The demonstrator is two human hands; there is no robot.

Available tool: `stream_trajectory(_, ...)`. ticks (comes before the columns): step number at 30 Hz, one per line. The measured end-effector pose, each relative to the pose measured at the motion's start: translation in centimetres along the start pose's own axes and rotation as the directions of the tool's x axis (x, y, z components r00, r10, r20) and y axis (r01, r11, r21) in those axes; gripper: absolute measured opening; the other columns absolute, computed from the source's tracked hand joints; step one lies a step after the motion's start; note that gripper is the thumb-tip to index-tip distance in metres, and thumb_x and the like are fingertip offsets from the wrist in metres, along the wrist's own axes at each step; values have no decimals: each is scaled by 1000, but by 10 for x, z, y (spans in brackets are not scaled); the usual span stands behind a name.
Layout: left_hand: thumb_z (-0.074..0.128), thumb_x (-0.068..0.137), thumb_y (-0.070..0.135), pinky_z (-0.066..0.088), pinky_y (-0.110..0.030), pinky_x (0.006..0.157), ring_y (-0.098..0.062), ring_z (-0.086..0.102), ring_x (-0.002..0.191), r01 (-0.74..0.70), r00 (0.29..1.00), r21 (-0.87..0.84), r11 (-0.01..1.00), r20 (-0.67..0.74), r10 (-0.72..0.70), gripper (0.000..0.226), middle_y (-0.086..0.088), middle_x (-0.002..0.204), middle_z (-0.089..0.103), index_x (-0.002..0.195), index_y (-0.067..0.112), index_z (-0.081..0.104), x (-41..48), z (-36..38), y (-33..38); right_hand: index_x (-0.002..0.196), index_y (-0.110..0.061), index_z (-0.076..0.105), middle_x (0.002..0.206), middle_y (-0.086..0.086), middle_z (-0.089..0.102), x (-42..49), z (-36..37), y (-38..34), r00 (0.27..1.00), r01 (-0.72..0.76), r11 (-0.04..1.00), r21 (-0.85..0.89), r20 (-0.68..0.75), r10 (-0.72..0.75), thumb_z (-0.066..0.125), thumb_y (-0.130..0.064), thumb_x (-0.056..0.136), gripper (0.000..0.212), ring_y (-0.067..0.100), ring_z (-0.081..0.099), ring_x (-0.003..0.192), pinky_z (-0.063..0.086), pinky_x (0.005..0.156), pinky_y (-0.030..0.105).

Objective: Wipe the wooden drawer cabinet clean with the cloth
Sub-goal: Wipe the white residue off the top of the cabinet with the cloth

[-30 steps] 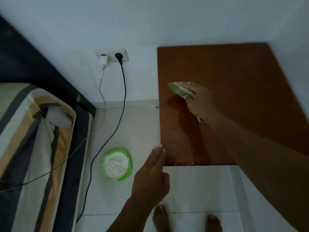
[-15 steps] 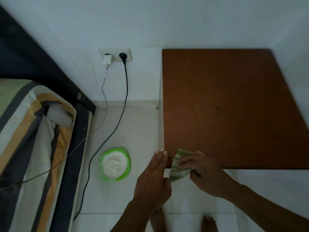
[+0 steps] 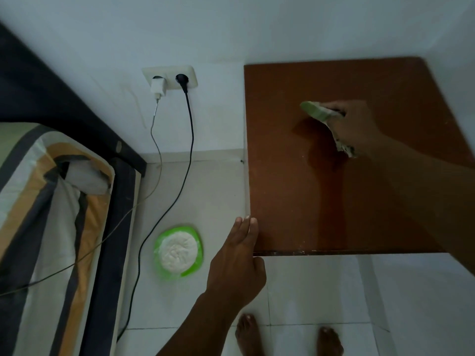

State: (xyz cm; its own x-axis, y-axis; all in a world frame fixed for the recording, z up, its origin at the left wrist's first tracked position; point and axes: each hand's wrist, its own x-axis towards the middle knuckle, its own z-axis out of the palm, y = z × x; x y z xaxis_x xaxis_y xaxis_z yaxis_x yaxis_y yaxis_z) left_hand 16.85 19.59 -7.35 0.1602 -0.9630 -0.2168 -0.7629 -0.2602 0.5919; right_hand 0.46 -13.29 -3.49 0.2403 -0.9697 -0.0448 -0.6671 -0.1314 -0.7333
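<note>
- wooden drawer cabinet (image 3: 321, 201): flat brown top, right half of frame.
- cloth (image 3: 317, 113): folded pale green, pressed on the top, upper right.
- round green dish (image 3: 179, 250) on tiled floor (image 3: 308, 291); striped bed (image 3: 46, 214) at left.
- right hand (image 3: 356, 125): grip clamped on cloth.
- left hand (image 3: 237, 263): fingers straight, together, at cabinet's near-left corner.

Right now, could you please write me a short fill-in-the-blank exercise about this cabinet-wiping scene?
1. The green cloth is held in the ____ hand.
2. The left hand rests at the front-left ____ of the wooden cabinet top.
3. The wall socket has ____ plugs in it.
4. The green dish sits on the ____.

Missing words: right; corner; two; floor
</note>
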Motion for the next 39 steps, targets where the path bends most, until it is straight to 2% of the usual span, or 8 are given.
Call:
stream_trajectory(3, 40, 81, 19, 40, -29, 110, -4, 3, 149, 1, 1000, 11, 1000, 4, -1, 78, 10, 162, 15, 154, 25, 17, 0, 3, 0, 135, -27, 59, 134, 0, 61, 0, 10, 21, 989, 98, 967, -234, 133, -68, 58, -13, 94, 43, 25, 69, 95, 58, 78, 37)
stream_trajectory(7, 37, 79, 19, 42, -27, 106, -3, 3, 149, 3, 1000, 17, 1000, 2, -3, 78, 10, 162, 16, 154, 25, 18, -1, 3, 1, 143, -28, 49, 154, -2, 43, -23, 32, 37, 957, 279, 886, -371, 178, -227, 54, -10, 95, 52, 24, 32, 146, 21, 121, 44)
stream_trajectory(16, 44, 85, 7, 38, -33, 112, -8, 3, 150, 23, 998, 44, 999, 61, -25, 76, 8, 162, 16, 154, 22, 18, 3, -10, 7, 130, -39, 60, 141, -39, 40, -239, 39, 28, 800, 463, 886, -38, 449, -399, 49, 2, 82, 64, -4, 40, 118, 38, 96, 20)
stream_trajectory(20, 46, 86, 7, 34, -30, 114, -7, 1, 150, 16, 996, 44, 999, 89, -20, 77, 9, 163, 14, 155, 23, 14, 2, -13, 7, 115, -54, 64, 113, -37, 55, -294, 42, 37, 693, 342, 935, 94, 647, -318, 41, -16, 85, 53, -15, 48, 112, 49, 96, 36)
stream_trajectory(25, 46, 86, 7, 37, -34, 112, -8, -1, 150, -7, 993, 53, 999, 120, 1, 77, 12, 162, 15, 154, 24, 15, 3, -23, 8, 118, -62, 58, 113, -19, 67, -213, -7, -22, 872, 246, 961, 130, 403, -278, 55, -10, 93, 57, 2, 68, 77, 58, 62, 20)
stream_trajectory(31, 46, 88, 8, 32, -32, 116, -6, -4, 149, -4, 991, 32, 999, 130, 0, 77, 14, 162, 13, 155, 26, 12, 3, -24, 6, 132, -24, 62, 128, 2, 66, -14, 33, -63, 954, 294, 951, -98, 91, -285, 56, -4, 92, 45, 20, 66, 109, 53, 87, 25)
stream_trajectory(35, 46, 88, 5, 29, -31, 116, -7, -4, 149, -5, 990, 15, 1000, 138, 3, 77, 15, 162, 15, 154, 28, 14, 4, -26, 4, 134, -20, 61, 145, 8, 53, -8, 91, -53, 961, 230, 946, -228, 209, -183, 49, 2, 93, 48, 28, 49, 133, 34, 113, 27)
stream_trajectory(39, 46, 87, 5, 21, -27, 116, -9, -2, 150, 19, 985, -10, 1000, 172, -17, 77, 13, 162, 16, 154, 30, 16, 5, -30, 1, 127, -11, 66, 139, 6, 59, -99, 99, -35, 843, 475, 877, -74, 323, -429, 48, 11, 88, 48, 15, 47, 135, 20, 116, 12)
